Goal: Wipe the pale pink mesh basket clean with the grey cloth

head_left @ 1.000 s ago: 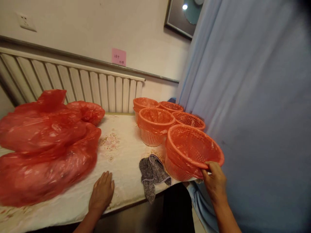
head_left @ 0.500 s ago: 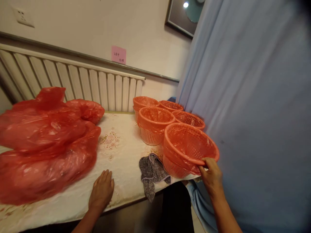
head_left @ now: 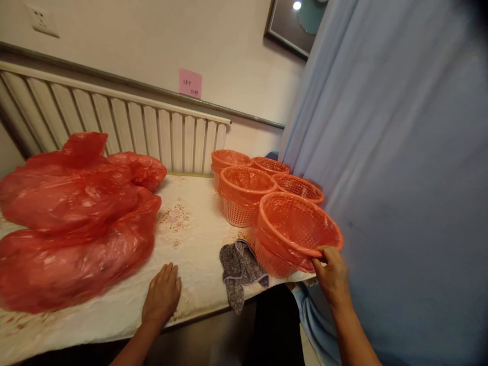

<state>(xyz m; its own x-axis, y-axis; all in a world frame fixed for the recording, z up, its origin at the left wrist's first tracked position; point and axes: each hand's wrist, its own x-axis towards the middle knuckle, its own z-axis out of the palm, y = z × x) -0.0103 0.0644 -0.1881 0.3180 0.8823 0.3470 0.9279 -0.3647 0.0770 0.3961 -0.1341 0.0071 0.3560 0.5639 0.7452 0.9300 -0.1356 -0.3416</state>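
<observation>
My right hand (head_left: 332,274) grips the near rim of an orange plastic basket (head_left: 274,256), thumb below and fingers over the edge. A thin red plastic bag lines this basket and folds over its rim. My left hand (head_left: 162,295) rests flat on the patterned tablecloth (head_left: 190,269), palm down, holding nothing. Between the hands a grey cloth (head_left: 244,269) lies crumpled beside the basket, one end hanging over the table edge. Behind the held basket stand several more orange baskets (head_left: 240,211), at least some of them bag-lined.
Large filled red plastic bags (head_left: 76,218) cover the left of the table. A white radiator (head_left: 152,134) and a pipe run along the wall behind. To the right hangs a blue curtain (head_left: 400,178), close against the baskets. A pink note (head_left: 190,83) is stuck on the wall.
The view has shifted slightly, moving the scene a little right and up. Both hands keep their places, the right still on the basket rim.
</observation>
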